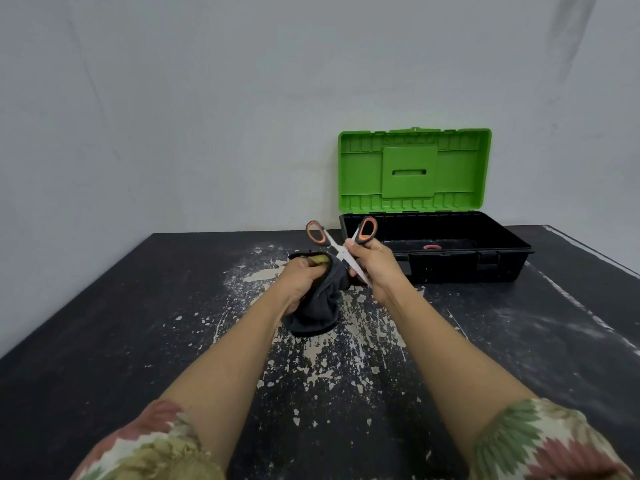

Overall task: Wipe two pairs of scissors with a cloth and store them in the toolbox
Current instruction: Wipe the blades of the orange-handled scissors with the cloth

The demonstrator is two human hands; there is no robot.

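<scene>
A: Where are the scissors (341,245)?

B: Up off the table, between the two hands and in front of the toolbox. The blades are spread open in an X, with the orange-and-black handle loops uppermost and the blades pointing down toward the person.

A: Who holds them?

B: The right hand (375,268) has its fingers closed around the blade and shank just below the right-hand loop. The other blade runs down to the left and disappears into the dark grey cloth (320,299).

A: And the cloth?

B: It is bunched in the left hand (299,280), whose fingers are curled shut on it; the rest hangs below the hand, its lower edge at or just above the tabletop. A yellowish patch shows at the top of the bundle, too small to identify.

A: What of the toolbox?

B: The toolbox (460,261) sits on the far right part of the table, against the wall. Its green lid (414,168) stands upright and open, the black tray below. A small pink or red object (431,247) lies inside, partly hidden; what it is cannot be told.

A: The surroundings?

B: A black table (138,323) with worn, pale flaking patches in the middle, a plain pale wall (207,116) behind, and patterned short sleeves (540,441) at the bottom corners
</scene>
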